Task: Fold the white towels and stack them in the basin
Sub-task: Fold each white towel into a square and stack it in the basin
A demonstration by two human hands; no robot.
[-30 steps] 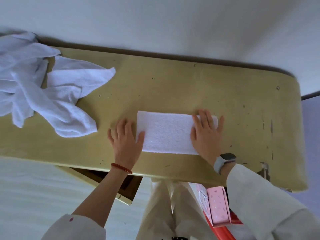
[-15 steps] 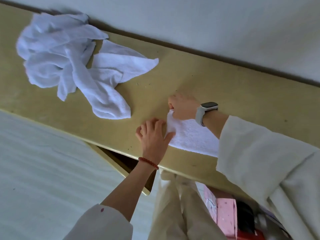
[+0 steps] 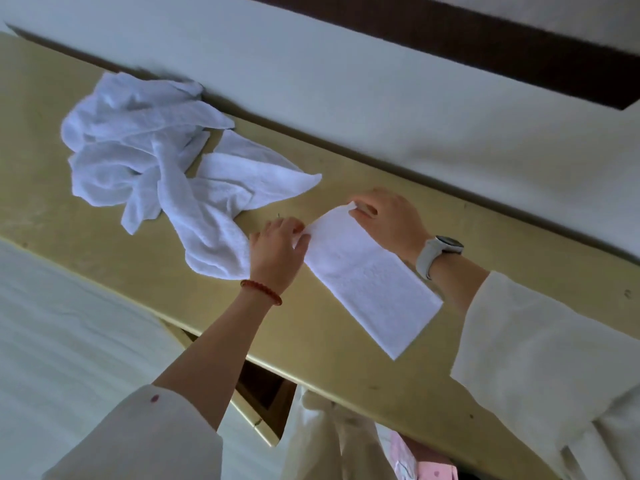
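Two hands at one short end of folded towel (image 3: 372, 285): long flat rectangle, white nubby terry, lying diagonally on yellow tabletop (image 3: 346, 358), smooth and scuffed. Left hand (image 3: 278, 252) pinching near corner, fingers curled over the cloth edge; red bead bracelet (image 3: 261, 291) on wrist. Right hand (image 3: 388, 220) pinching far corner between thumb and fingertips; pale-strapped watch (image 3: 438, 252) on wrist. Unfolded towels (image 3: 152, 168) heaped left, crumpled, soft, just beside left hand. Basin not visible.
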